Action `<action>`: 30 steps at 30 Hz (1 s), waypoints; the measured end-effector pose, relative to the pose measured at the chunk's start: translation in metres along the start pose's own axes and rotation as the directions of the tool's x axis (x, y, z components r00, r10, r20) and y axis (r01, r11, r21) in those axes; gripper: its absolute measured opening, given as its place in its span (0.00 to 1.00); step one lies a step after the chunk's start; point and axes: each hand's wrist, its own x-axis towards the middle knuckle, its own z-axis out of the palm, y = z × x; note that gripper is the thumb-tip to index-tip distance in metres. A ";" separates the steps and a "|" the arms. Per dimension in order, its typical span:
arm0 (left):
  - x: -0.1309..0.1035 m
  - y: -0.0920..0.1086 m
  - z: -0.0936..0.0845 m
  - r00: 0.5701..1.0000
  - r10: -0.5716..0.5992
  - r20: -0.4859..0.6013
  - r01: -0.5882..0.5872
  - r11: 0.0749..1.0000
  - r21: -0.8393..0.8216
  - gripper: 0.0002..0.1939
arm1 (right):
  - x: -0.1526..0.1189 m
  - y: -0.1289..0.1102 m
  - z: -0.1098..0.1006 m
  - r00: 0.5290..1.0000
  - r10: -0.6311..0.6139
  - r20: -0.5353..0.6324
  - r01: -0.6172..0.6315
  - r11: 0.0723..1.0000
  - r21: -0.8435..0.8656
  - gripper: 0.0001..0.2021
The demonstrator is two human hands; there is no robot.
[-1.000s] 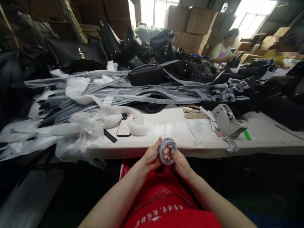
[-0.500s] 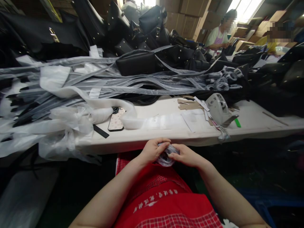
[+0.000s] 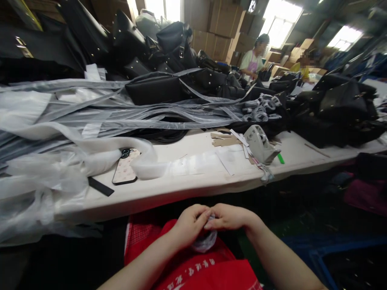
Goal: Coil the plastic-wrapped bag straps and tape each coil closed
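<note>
A coiled strap in clear plastic film is held low against the red apron, just off the table's front edge. My left hand is closed around its left side. From the right, my right hand pinches its upper part, and the fingertips of both hands meet there. Most of the coil's top is hidden behind my fingers. Similar wrapped coils lie in a small heap at the back right of the table, beside long plastic-covered straps.
On the white table lie a phone, a black strip, cardboard scraps and a grey tape dispenser. White foam film spreads at left. Black bags are piled behind. Two people stand farther back.
My view has swung right and up, so the table scene sits farther left. My hands are closer together over the wrapped coil, which they still hold.
</note>
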 end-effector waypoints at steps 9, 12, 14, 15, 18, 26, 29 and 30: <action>-0.001 -0.029 0.030 0.975 -0.207 -0.076 0.198 0.974 -0.106 0.24 | -0.008 -0.003 -0.048 0.663 -0.102 -0.741 -0.141 0.956 -0.257 0.13; 0.001 -0.030 0.033 0.970 -0.218 -0.106 0.203 0.970 -0.135 0.25 | 0.008 0.010 -0.079 0.337 -0.230 -0.913 -0.404 0.840 -0.361 0.10; 0.002 -0.031 0.035 0.967 -0.222 -0.122 0.205 0.969 -0.138 0.25 | 0.022 0.024 -0.091 0.279 -0.303 -0.911 -0.571 0.711 -0.411 0.11; 0.001 -0.031 0.035 0.967 -0.221 -0.127 0.204 0.969 -0.139 0.24 | 0.029 0.031 -0.095 0.272 -0.325 -0.906 -0.630 0.652 -0.423 0.11; -0.002 -0.031 0.028 0.968 -0.205 -0.147 0.186 0.973 -0.135 0.23 | 0.038 0.047 -0.101 0.265 -0.357 -0.896 -0.706 0.561 -0.432 0.09; -0.016 -0.023 -0.003 0.946 -0.224 -0.233 0.191 0.969 -0.156 0.23 | 0.029 0.041 -0.086 0.272 -0.561 -0.782 -0.561 0.568 -0.602 0.12; -0.018 -0.019 0.004 0.949 -0.195 -0.248 0.159 0.975 -0.156 0.21 | 0.038 0.040 -0.069 0.346 -0.564 -0.750 -0.529 0.543 -0.652 0.12; -0.018 -0.018 0.006 0.951 -0.183 -0.248 0.148 0.977 -0.151 0.21 | 0.041 0.041 -0.065 0.358 -0.550 -0.755 -0.524 0.550 -0.650 0.11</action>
